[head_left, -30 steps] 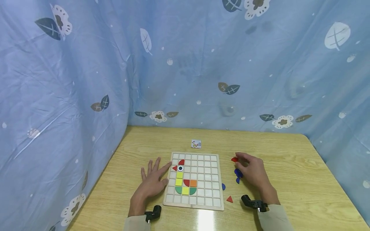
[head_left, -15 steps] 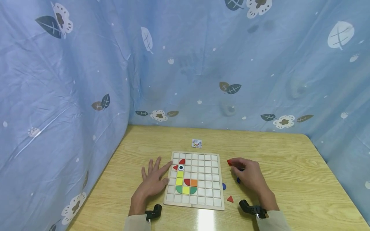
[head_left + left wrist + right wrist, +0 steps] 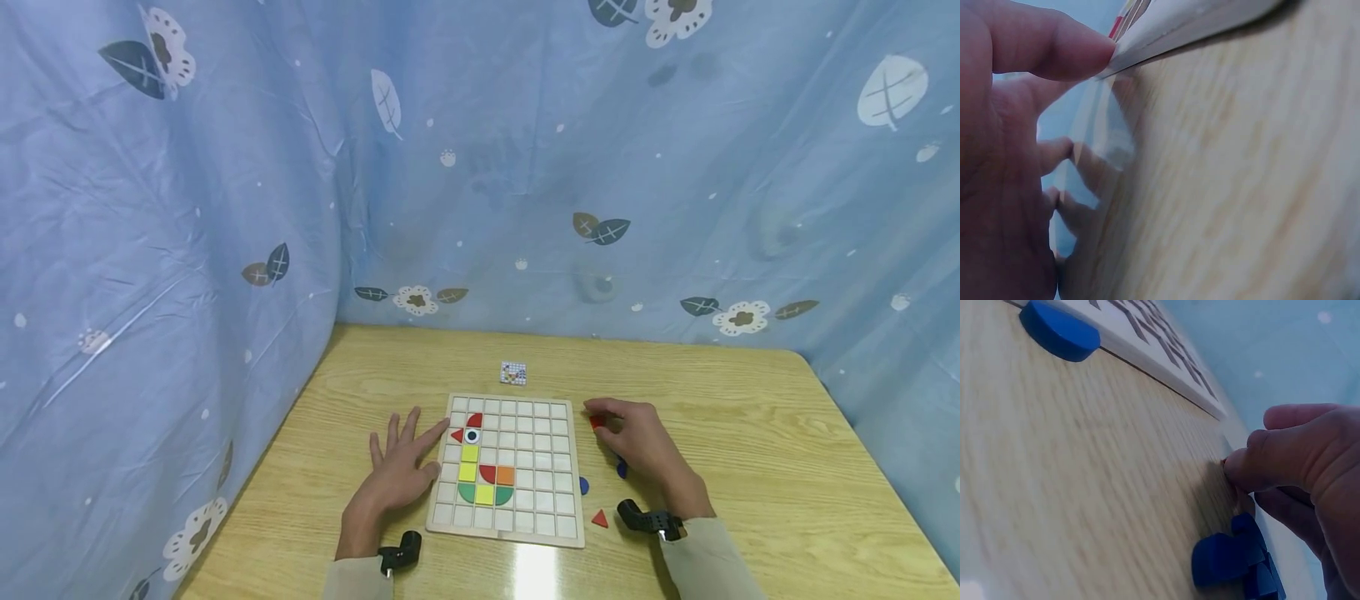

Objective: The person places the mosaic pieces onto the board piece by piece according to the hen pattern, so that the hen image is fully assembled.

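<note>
A square wooden grid board (image 3: pixel 525 540) lies on the table, with red, yellow, green and orange pieces and an eye piece (image 3: pixel 472 436) set in its left cells. My left hand (image 3: pixel 397 479) has its fingers spread, the index and thumb tips at the board's left edge. To the right of the board, my right hand (image 3: pixel 641 437) holds a small red piece (image 3: pixel 597 422) between thumb and fingers, low at the table. Only a sliver of red shows by the thumb in the right wrist view. Blue pieces (image 3: pixel 1219 559) sit just beneath that hand, partly hidden from above.
A red triangle (image 3: pixel 601 518) lies right of the board's near corner. One blue rounded piece (image 3: pixel 584 486) is against the board's right edge. A small picture card (image 3: pixel 513 372) lies behind the board. Blue patterned curtains (image 3: pixel 480 167) surround the wooden table (image 3: pixel 750 433).
My right hand has shifted left with the red piece, away from the blue pieces and closer to the board. The left hand stays at the board's edge.
</note>
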`<state>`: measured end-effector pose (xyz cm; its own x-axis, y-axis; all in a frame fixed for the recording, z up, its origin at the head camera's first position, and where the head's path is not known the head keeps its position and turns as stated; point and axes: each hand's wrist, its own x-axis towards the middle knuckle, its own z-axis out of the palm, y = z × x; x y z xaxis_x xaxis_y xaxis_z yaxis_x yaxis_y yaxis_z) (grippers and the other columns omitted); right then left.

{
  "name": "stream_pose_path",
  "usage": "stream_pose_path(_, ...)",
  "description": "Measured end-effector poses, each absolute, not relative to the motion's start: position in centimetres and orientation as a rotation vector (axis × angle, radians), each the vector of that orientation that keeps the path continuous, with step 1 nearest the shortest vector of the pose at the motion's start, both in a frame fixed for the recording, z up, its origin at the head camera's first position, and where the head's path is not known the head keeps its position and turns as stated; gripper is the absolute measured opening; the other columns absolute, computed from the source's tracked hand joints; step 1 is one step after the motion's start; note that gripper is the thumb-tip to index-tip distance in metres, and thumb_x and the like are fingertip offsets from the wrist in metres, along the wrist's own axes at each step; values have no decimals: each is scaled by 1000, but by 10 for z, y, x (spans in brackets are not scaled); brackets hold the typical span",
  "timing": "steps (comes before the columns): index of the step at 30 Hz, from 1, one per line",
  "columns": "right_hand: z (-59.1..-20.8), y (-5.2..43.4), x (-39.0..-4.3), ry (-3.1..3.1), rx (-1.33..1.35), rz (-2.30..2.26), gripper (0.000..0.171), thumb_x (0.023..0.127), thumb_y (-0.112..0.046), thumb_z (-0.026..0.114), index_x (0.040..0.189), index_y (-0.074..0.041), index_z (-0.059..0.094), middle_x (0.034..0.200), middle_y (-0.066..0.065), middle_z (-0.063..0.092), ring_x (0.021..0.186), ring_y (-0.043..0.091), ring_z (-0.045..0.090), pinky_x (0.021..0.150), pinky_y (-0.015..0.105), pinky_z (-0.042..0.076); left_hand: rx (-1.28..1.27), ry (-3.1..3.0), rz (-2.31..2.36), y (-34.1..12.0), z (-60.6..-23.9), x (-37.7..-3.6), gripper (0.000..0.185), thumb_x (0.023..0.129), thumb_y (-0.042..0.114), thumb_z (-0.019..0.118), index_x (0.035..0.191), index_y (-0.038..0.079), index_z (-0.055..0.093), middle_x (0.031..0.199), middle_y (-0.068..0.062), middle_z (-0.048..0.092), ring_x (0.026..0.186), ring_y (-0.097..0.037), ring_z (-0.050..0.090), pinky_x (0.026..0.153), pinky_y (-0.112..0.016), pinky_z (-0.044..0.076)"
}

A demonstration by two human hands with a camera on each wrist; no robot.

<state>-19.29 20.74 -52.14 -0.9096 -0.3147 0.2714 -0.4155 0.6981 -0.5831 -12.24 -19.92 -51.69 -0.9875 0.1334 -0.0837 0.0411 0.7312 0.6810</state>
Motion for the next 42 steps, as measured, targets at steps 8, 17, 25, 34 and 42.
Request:
stream_pose_path(8, -521, 203, -188, -2767, 569, 910, 29, 90, -1, 86, 119, -8, 83, 109, 3, 84, 99, 24, 80, 87, 45, 66, 252, 2846, 1230, -203, -531, -123, 70, 95, 17, 64, 163, 34, 55, 181, -26, 18, 166, -59, -7, 120, -82, -23)
stream_pose_path(17, -520, 199, -170, -2743, 510, 1092, 27, 92, -4, 86, 119, -8, 82, 104, 0, 84, 94, 20, 82, 78, 28, 65, 155, 2809, 1106, -199, -519, -123, 69, 96, 13, 65, 163, 26, 55, 182, -23, 17, 168, -55, -6, 124, -80, -18)
stream_pose_path(25, -505, 187, -149, -2680, 608, 1143, 29, 89, 0, 86, 116, -12, 85, 103, -9, 85, 96, 13, 81, 81, 35, 66, 136, 2801, 1062, -199, -516, -123, 69, 98, 13, 65, 164, 26, 54, 183, -21, 16, 169, -53, -6, 125, -80, -16)
stream_pose_path(34, -497, 160, -132, -2660, 749, 1260, 30, 89, 3, 82, 116, -9, 85, 108, -5, 85, 107, 12, 80, 92, 37, 66, 144, 2804, 1069, -199, -515, -122, 69, 97, 12, 66, 164, 25, 54, 183, -23, 17, 168, -54, -5, 124, -80, -16)
stream_pose_path(42, -506, 138, -127, -2648, 890, 1261, 26, 90, 0, 84, 114, -9, 85, 104, -3, 85, 96, 16, 81, 86, 38, 67, 141, 2805, 1065, -198, -515, -123, 69, 97, 13, 66, 164, 26, 55, 183, -22, 17, 169, -54, -5, 125, -80, -15)
